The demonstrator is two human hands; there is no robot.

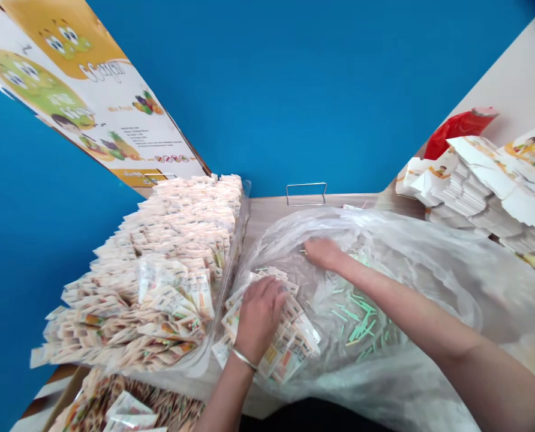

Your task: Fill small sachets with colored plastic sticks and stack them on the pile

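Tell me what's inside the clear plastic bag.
Pale green sticks lie inside the clear plastic bag, with the right hand; folds of plastic hide whatever lies deeper.

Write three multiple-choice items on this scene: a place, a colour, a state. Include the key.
1. Where is the right hand?
A) on the red bag
B) inside the clear plastic bag
C) on the wire rack

2. What colour are the sticks in that bag?
A) pale green
B) red
C) dark blue

3. How does the left hand lie?
A) raised, touching nothing
B) on the cardboard stack
C) on the printed sachet strips

1 B, it reaches into the bag; 2 A, they show through the film; 3 C, its palm is down on them.
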